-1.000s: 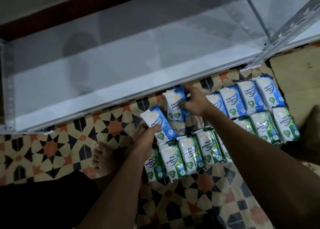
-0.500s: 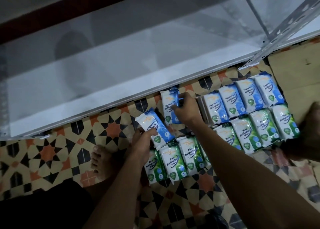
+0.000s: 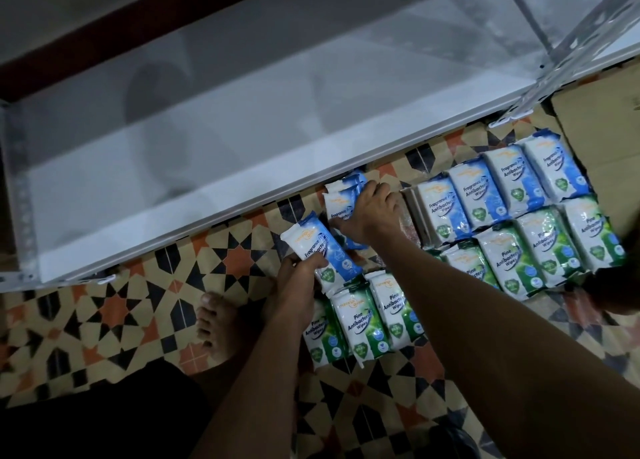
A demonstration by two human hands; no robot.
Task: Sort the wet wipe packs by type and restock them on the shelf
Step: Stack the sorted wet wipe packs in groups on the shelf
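Head camera looks steeply down, close above floor (image 3: 145,306).

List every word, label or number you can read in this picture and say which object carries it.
"Fragrance Free Antibacterial Wipes": blue packs, partly covered on the ones held by the left hand and right hand.
"Pine Antibacterial Wipes": green packs on the floor.
Orange brand name atop each pack: too blurred to read.
Small badge print on the packs: too small to read.
White shelf: no text.
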